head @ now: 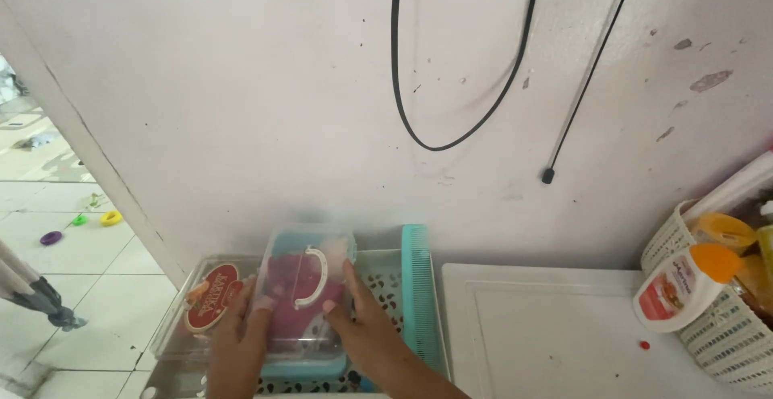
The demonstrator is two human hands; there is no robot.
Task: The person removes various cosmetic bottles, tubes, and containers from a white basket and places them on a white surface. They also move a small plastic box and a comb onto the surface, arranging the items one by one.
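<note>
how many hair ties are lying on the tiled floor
3: a purple hair tie farthest left, a green hair tie in the middle, and a yellow hair tie nearest the wall. More may lie beyond the frame edge.

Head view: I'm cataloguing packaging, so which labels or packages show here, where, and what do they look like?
Round label: red with pale rim, on clear lid by the left hand.
Lotion bottle: white, orange cap, picture label, leaning in white basket at right.

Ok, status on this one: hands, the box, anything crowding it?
Left hand and right hand both grip the clear lidded box, white handle on top. Box sits in a clear tray. Teal comb close on the right; nothing blocking.
</note>
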